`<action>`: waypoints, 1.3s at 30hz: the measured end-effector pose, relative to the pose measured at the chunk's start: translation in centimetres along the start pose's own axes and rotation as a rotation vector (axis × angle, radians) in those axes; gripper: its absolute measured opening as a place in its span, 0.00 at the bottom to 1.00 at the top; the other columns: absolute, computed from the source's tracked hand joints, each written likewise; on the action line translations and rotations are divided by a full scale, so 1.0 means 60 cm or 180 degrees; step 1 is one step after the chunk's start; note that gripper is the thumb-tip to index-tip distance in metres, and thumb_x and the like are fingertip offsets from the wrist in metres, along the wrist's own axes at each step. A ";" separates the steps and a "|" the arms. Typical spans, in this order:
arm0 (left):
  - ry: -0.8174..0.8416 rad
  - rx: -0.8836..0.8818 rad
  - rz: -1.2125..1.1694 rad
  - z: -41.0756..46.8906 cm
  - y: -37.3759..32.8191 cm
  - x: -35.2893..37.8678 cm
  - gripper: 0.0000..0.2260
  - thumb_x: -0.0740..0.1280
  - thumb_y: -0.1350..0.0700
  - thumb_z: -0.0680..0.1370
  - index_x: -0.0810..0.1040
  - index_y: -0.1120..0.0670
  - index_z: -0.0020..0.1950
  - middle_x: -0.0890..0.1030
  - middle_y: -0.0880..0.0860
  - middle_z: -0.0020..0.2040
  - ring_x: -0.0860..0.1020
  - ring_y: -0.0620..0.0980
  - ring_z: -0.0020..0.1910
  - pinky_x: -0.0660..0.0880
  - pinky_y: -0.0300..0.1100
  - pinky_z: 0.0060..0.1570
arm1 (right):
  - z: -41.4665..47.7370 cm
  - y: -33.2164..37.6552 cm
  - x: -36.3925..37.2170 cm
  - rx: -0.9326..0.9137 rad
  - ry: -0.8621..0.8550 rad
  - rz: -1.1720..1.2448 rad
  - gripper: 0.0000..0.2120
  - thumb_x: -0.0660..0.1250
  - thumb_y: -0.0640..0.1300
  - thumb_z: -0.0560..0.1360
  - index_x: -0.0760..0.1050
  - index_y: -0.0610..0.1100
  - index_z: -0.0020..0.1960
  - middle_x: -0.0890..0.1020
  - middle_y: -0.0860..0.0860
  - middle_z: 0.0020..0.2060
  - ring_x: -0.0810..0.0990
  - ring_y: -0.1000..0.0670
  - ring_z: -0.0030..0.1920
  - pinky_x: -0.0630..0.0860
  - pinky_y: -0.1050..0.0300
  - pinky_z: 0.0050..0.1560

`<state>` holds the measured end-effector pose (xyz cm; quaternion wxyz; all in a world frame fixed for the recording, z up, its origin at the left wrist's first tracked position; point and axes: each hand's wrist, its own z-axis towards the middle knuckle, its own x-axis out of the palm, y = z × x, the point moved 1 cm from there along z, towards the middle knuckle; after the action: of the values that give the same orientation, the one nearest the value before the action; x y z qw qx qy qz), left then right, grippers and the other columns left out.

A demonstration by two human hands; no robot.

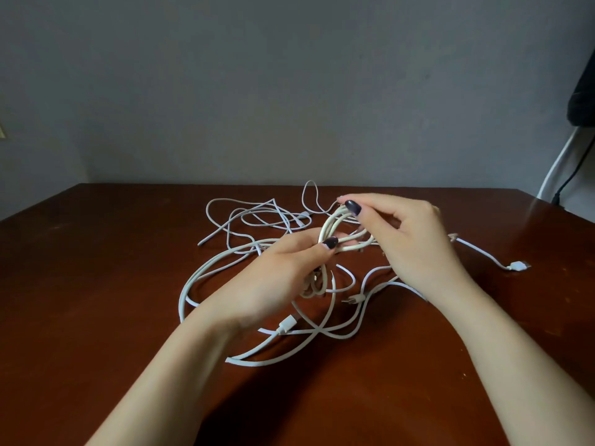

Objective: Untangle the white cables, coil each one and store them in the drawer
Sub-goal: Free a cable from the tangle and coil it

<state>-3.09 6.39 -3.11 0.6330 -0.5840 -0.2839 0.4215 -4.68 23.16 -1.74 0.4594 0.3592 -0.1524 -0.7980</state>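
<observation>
A bundle of cream-white cable loops hangs just above the middle of the table, pinched between both your hands. Your left hand clamps the lower end of the loops between thumb and fingers; your right hand nips the top of the loops with thumb and fingertips pressed together. Beneath and around them, the remaining white cables sprawl tangled across the dark brown table, with one plug lying off to the right. How many separate cables lie there is hard to tell.
</observation>
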 end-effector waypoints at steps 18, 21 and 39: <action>0.0808 -0.0210 0.0008 -0.005 0.001 0.004 0.17 0.65 0.49 0.77 0.79 0.63 0.51 0.81 0.64 0.43 0.76 0.56 0.37 0.69 0.44 0.36 | -0.002 0.005 -0.004 -0.0286 0.0029 0.0396 0.04 0.67 0.57 0.69 0.79 0.60 0.38 0.77 0.53 0.25 0.71 0.52 0.28 0.68 0.57 0.31; 0.0881 -0.0164 -0.0037 -0.005 -0.002 0.003 0.08 0.63 0.56 0.79 0.81 0.57 0.47 0.85 0.55 0.43 0.75 0.54 0.37 0.68 0.40 0.33 | -0.005 0.011 -0.002 -0.0416 0.0052 0.0434 0.03 0.66 0.56 0.69 0.79 0.60 0.38 0.78 0.47 0.25 0.71 0.49 0.28 0.66 0.61 0.30; 0.0683 0.0029 -0.0254 0.016 0.029 0.015 0.17 0.58 0.45 0.78 0.80 0.52 0.40 0.68 0.49 0.27 0.69 0.47 0.22 0.64 0.43 0.28 | -0.005 0.005 0.002 -0.0967 -0.0289 -0.0247 0.14 0.67 0.43 0.75 0.79 0.40 0.33 0.62 0.55 0.23 0.61 0.53 0.28 0.57 0.69 0.29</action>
<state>-3.82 7.62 -4.80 0.6787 -0.6111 -0.2356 0.3323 -4.32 22.95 -1.82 0.4699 0.2548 -0.0365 -0.8444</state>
